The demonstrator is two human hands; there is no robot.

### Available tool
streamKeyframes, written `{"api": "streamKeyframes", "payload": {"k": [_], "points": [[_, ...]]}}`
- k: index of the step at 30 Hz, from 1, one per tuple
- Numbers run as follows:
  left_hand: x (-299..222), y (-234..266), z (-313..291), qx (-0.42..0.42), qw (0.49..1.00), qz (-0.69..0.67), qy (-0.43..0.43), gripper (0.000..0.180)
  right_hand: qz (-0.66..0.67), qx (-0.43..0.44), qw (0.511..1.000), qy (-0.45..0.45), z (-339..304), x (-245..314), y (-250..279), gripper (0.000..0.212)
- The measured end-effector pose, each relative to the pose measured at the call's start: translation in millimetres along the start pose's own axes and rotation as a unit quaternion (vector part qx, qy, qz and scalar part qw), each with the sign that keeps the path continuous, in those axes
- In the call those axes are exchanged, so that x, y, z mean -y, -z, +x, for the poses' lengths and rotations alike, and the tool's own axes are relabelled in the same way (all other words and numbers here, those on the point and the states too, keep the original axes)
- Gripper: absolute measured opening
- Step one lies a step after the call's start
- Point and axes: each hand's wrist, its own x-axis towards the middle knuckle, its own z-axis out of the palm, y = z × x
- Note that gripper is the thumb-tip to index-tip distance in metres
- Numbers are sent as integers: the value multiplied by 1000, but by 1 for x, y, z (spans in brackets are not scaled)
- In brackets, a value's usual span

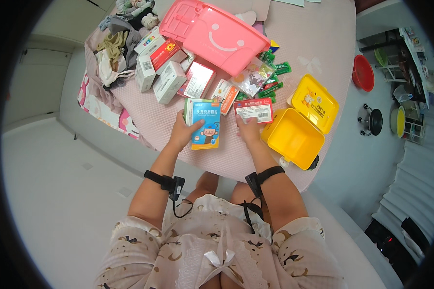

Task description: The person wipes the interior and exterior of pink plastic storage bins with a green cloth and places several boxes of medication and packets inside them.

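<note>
Head cam only on this one, so one view to go through. I'm looking down at a pink quilted bed (294, 58) covered in medicine boxes. Left hand (181, 135) has its fingers wrapped round the lower left edge of a blue box with a cartoon monkey (205, 124), thumb on the front face, box lying flat-ish on the bed. Right hand (249, 130) sits on the near edge of a red and white box (254, 110), fingers curled against it; I can't tell if it's really pinched or just pressed down.

Just right of that hand is the open yellow case (294, 137), lid flipped back, inside looks bare. Behind the two boxes there's a loose heap of more cartons (166, 67), a clear bag of small packets (253, 77), some green sachets (275, 67), and a pink lid with a smiley (217, 36) leaning over it all. Clothes pile (115, 48) in the far left corner.

My read: this is the sorting stage, both hands on a box each, nothing in the yellow case so far. If the red and white box goes in next, it's a short slide right over the rim, and it needs a proper grip first.
</note>
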Motion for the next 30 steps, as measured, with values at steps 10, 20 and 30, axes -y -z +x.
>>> {"api": "streamKeyframes", "payload": {"k": [10,20,30], "points": [[-37,-30,5,150,986,-63,-20,67,317,168,925,129,-65,39,35,58],[-76,-116,19,182,979,11,-89,52,306,-234,903,188,-76,-34,167,61],[-52,-176,27,144,987,-74,-18,48,44,-162,986,7,10,-98,160,66]]}}
